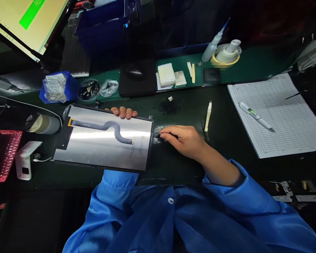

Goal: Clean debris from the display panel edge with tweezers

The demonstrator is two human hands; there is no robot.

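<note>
A silver display panel (94, 144) with a dark flex cable (113, 128) across its back lies tilted in front of me. My left hand (124, 112) reaches under it, and its fingertips curl over the far edge, gripping the panel. My right hand (183, 140) rests on the dark mat just right of the panel. Its fingers pinch thin tweezers (158, 133) whose tip touches the panel's right edge.
A white stick tool (208, 116) lies right of my hand, a form sheet (276, 112) with a pen (255, 116) further right. Behind stand foam pads (166, 74), a dropper bottle (212, 46), a tape roll (226, 56), a blue bin of parts (56, 88), a monitor (23, 21).
</note>
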